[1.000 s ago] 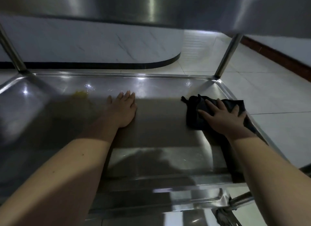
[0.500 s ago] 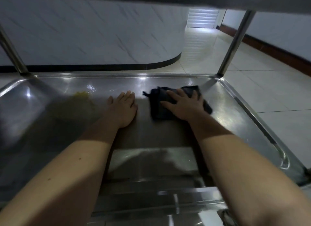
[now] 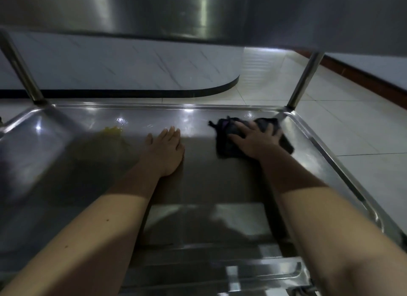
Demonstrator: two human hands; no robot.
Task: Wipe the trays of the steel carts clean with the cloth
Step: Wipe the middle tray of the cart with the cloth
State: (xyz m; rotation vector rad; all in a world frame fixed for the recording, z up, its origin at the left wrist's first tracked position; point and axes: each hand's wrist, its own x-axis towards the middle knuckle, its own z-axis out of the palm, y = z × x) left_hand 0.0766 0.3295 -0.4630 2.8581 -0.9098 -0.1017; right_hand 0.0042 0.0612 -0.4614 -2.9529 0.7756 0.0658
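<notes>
Tray (image 3: 92, 185): one wide steel shelf with a raised rolled rim and rounded corners — smooth, glossy, throwing back soft highlights near its far edge.
Upper shelf (image 3: 198, 11): one more sheet of brushed steel overhead, shading most of the tray.
Posts: two round steel uprights, one at the far left corner (image 3: 21, 66) and one at the far right corner (image 3: 305, 79).
Cloth (image 3: 229, 139): one dark, limp, crumpled rag, lying flat on the tray near its far right corner, a small twisted tail poking out to the left.
Yellow smear (image 3: 112, 131): one blurry patch on the steel, just left of the left hand; its nature cannot be told.
Left hand (image 3: 165, 151): palm down and flat on the bare tray, fingers together and extended — holding nothing.
Right hand (image 3: 256, 139): spread open on top of the cloth, fingers splayed, pressing it against the tray rather than gripping it.
Floor (image 3: 330, 128): pale glossy tiles beyond the rim.
Wall (image 3: 123, 68): white, marbled, curved, with a dark base strip.
</notes>
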